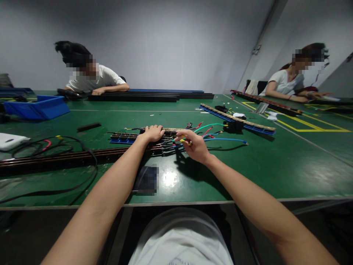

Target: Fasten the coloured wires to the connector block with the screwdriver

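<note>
My left hand (154, 134) lies flat, fingers stretched forward, on a short dark rail piece with metal strips. Beside and beneath it run a blue-based rail section (123, 138) and a long dark rail (102, 156) stretching off to the left. My right hand (195, 146) is closed, thumb and fingers pinching what looks like a yellow wire (182, 138) at the rail's end. Around that hand, a green wire (205, 126), a blue wire (228, 139) and red wires fan out to the right. The exact grip is partly hidden by my fingers.
A blue bin (37, 107) and a white device (12, 141) stand at the left, near a looping black cable (95, 165). A curved blue-based rail (248, 125) lies at the right. Black bars (132, 97) rest at the back. Two people sit across the green table (261, 169).
</note>
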`<state>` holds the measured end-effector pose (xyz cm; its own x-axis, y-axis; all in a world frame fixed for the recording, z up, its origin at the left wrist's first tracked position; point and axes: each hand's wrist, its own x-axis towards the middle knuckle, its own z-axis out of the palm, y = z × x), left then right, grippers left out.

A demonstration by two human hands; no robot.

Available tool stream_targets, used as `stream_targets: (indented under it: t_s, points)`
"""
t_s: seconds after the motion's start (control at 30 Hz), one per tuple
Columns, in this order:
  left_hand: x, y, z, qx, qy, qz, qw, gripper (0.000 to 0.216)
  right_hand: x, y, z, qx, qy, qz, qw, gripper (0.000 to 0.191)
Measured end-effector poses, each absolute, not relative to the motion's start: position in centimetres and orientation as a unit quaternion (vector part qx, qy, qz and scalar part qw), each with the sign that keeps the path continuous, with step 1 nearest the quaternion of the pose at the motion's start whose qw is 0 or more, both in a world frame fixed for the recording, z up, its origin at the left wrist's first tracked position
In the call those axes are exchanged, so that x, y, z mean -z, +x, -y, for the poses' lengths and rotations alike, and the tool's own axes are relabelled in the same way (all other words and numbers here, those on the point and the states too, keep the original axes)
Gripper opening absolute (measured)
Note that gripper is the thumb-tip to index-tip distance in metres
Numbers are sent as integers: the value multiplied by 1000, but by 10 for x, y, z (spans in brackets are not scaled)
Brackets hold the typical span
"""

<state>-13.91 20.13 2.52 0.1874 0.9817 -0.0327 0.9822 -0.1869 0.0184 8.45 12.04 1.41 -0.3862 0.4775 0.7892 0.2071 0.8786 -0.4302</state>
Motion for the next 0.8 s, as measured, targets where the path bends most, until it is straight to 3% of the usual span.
stream_targets:
  t_s: [0.17, 0.3, 0.47, 0.63, 0.8]
  points:
    - [-23, -140, -204, 6, 771, -636, 15, 52, -16, 83, -117, -2, -127, 910, 395, 47]
    - [-22, -141, -206, 6, 773, -635, 15, 51, -16, 80, -113, 14, -132, 934, 332, 49]
    - [-25, -139, -203, 12, 771, -636, 16, 52, -21, 83, -113, -69, -183, 861, 469, 54]
    - [-30, -136, -198, 24, 768, -640, 14, 51, -38, 96, -112, -145, -263, 714, 633, 42]
    - [-29, -137, -199, 18, 769, -639, 17, 51, -49, 109, -119, -149, -261, 650, 698, 37]
